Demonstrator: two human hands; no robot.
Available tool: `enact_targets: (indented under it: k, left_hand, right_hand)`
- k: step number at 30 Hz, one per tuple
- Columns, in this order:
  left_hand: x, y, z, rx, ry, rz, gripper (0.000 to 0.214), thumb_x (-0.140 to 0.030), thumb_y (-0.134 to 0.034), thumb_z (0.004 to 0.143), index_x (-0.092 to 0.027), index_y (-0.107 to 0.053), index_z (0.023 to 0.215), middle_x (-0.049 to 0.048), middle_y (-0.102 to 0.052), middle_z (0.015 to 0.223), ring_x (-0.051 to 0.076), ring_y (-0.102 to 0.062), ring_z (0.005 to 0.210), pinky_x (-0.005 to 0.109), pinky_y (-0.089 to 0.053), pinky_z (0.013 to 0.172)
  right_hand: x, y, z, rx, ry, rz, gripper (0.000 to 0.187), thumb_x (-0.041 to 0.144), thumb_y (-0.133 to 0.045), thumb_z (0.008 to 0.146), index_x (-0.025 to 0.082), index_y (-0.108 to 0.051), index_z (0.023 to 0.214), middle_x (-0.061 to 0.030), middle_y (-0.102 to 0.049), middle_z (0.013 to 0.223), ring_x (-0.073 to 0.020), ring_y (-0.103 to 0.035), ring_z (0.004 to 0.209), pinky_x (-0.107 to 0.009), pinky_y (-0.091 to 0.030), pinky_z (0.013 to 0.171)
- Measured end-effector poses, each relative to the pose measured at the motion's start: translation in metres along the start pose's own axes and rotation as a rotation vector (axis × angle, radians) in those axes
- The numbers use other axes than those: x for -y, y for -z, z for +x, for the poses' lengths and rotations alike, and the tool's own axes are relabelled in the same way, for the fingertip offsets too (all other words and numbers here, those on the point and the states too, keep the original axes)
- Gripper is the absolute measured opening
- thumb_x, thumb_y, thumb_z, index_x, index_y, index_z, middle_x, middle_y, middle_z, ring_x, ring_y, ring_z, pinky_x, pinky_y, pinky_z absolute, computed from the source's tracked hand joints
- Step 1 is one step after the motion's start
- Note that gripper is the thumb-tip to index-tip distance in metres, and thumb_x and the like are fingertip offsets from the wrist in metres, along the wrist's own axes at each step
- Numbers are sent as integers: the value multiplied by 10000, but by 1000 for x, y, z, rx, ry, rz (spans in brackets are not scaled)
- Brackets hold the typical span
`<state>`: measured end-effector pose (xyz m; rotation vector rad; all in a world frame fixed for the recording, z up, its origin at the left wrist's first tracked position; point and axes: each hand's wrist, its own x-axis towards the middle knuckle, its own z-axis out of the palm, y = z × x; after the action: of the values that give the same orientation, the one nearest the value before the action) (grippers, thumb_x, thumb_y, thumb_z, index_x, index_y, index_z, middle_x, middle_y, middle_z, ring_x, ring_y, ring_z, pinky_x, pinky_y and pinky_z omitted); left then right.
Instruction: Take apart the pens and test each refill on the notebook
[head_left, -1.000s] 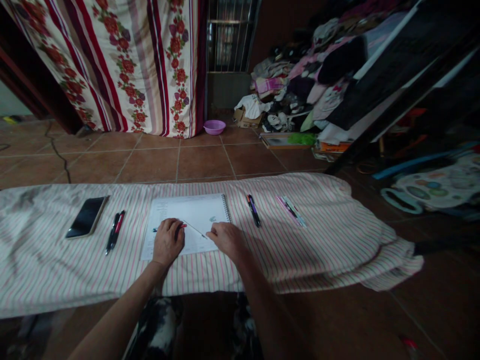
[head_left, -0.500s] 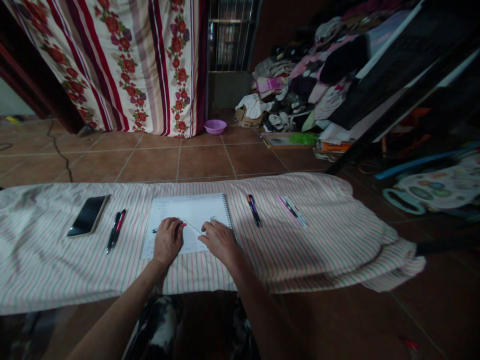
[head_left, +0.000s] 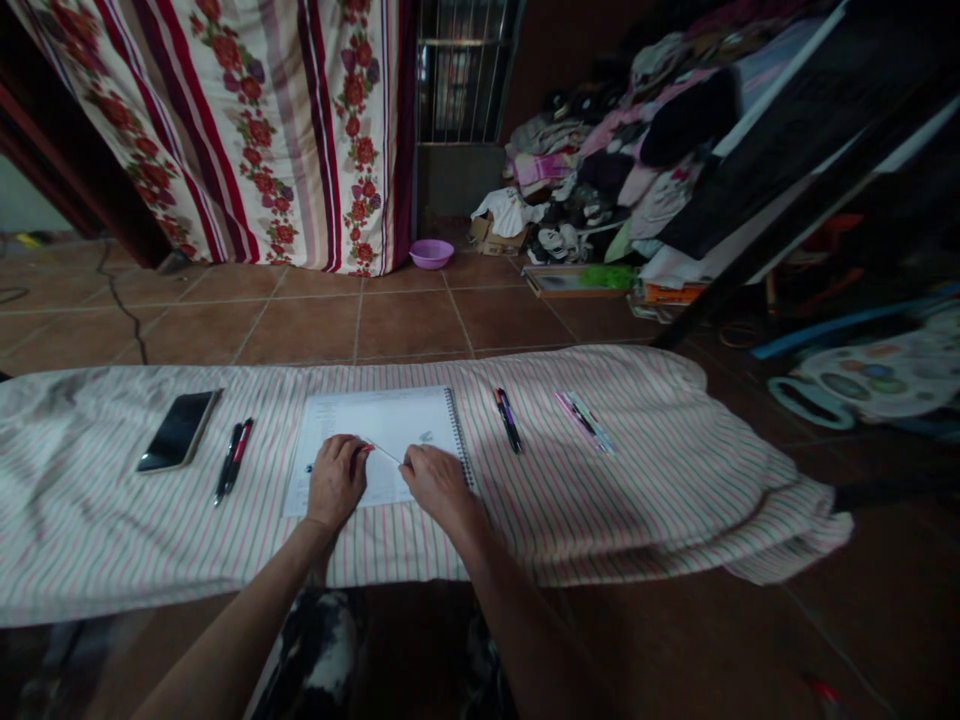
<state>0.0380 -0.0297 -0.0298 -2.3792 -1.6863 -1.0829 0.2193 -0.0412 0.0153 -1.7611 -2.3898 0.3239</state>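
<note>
An open spiral notebook (head_left: 390, 405) lies on the striped cloth, and both my hands are over its page. My left hand (head_left: 336, 480) is closed on a slim pen-like piece; its red end (head_left: 367, 448) shows at my fingertips and a dark end (head_left: 309, 468) sticks out on the left. My right hand (head_left: 439, 482) is closed, pinching one end of a thin white rod (head_left: 384, 452) that looks like a pen refill. The rod slants up toward the red end; whether they touch I cannot tell.
On the striped cloth (head_left: 645, 480), a phone (head_left: 178, 432) and two pens (head_left: 233, 460) lie left. Dark pens (head_left: 508, 420) and pale pens (head_left: 585, 422) lie right. Beyond are a purple basin (head_left: 431, 254), a curtain (head_left: 300, 130) and heaped clothes (head_left: 600, 150).
My right hand's fingers have drawn in more tightly around the rod's end. The rod lies slightly flatter between my hands. My left hand has hardly moved.
</note>
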Motion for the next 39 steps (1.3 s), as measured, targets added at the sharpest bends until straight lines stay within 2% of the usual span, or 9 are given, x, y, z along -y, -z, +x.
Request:
enact_targets:
  k: [11,24,28,31,36,39]
  left_hand:
    - [1,-1,-1,17,-6,34,146,-226,-471,850,-169,-577,934,93,-582,916,229,-519,884,394,-455,793]
    - [-1,0,-2,28,-1,51,190,-217,-475,832,-159,-581,979,99,-572,933,242,-513,904,405,-450,818]
    - [-2,1,-1,30,-1,56,193,-213,-477,828,-150,-582,977,106,-575,937,243,-511,908,406,-450,823]
    - [-3,1,-1,30,0,59,192,-209,-480,823,-149,-584,973,108,-576,940,242,-514,910,405,-451,826]
    - [-2,1,-1,29,-3,66,195,-205,-481,818,-159,-585,976,105,-579,941,242,-517,916,407,-453,831]
    - [-3,0,-2,27,-11,73,199,-211,-478,821,-152,-582,979,109,-580,938,245,-515,911,413,-453,829]
  right_hand:
    - [5,-4,5,-28,-92,-18,185,266,-413,879,170,-568,908,-80,-679,854,-184,-636,812,-272,-405,692]
    - [2,-3,5,-24,-61,45,184,336,-488,853,188,-577,918,-63,-689,835,-168,-634,812,-251,-382,683]
    - [0,2,4,-58,-88,62,191,326,-468,866,182,-589,901,-59,-689,836,-160,-630,809,-245,-365,678]
    - [-5,4,4,-98,-103,59,191,312,-450,874,187,-593,885,-45,-688,841,-153,-625,803,-241,-351,657]
    - [-22,6,5,-130,-227,40,208,328,-418,886,207,-587,882,-26,-683,808,-146,-619,754,-240,-320,605]
    - [-31,7,6,-138,-255,48,192,313,-426,883,199,-580,894,-31,-675,829,-145,-615,783,-238,-326,620]
